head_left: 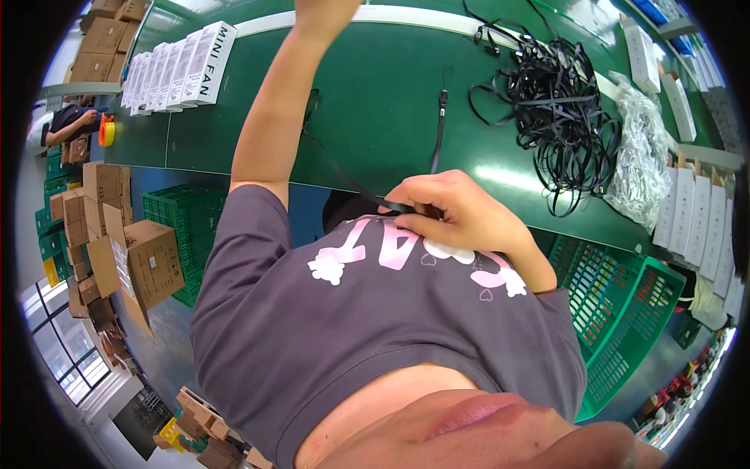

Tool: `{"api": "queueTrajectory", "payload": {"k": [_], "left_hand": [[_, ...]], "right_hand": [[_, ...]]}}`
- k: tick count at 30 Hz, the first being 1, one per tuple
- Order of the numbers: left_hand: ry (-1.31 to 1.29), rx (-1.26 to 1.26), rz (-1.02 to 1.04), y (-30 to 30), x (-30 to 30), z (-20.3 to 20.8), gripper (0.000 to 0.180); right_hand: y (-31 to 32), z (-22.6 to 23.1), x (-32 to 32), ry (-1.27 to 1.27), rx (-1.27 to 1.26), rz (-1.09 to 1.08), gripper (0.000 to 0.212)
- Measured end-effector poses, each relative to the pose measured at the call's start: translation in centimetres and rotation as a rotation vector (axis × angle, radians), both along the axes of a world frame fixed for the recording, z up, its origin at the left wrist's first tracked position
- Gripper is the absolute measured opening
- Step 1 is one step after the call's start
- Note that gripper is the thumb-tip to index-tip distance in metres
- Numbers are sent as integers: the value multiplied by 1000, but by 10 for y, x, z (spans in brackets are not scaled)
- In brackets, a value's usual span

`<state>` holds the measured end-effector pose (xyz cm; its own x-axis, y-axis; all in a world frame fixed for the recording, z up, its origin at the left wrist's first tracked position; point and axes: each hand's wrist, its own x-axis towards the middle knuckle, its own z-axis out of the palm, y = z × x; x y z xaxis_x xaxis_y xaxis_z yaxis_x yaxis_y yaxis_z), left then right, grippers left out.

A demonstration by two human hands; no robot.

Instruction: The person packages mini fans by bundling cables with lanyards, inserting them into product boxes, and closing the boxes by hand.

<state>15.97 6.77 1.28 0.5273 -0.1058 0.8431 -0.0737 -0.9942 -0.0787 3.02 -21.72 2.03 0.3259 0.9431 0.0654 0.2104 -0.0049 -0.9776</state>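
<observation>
My right hand (453, 205) is closed close to my chest, pinching a black lanyard (401, 208). From the fingers the thin strap runs up and left over the table edge toward my left forearm. My left arm reaches far across the table. Only the base of my left hand (326, 14) shows at the top edge, and its fingers are cut off. Ahead of my right hand another black lanyard (441, 129) lies straight on the green table (375, 86). A big tangled heap of black lanyards (566, 102) lies to the right.
White boxes (183, 70) stand in a row at the far left, near an orange tape roll (107, 130). Clear plastic bags (639, 156) lie beside the heap. Green crates (617, 313) and an open carton (148, 266) flank me below the table. A co-worker (66, 125) is at far left.
</observation>
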Motion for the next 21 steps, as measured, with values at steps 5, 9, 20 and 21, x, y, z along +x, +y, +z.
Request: {"api": "queueTrajectory", "payload": {"k": [5,9,20,21], "left_hand": [[1143,-1083,-1349,-76,-84,-19,97],[1706,-1273,-1581,-97,-133,-30,71],[329,-1423,-1040,-76,-96,18,22],[213,-1180,-971,-69,-84,10,21]], "right_hand": [[-14,-5,16,74,-9,-223,18],[-24,24,34,314,112,-199,13],[-138,4,101,-381,-11,-813,24],[-164,-10,121,-547,-149,-1038,25]]}}
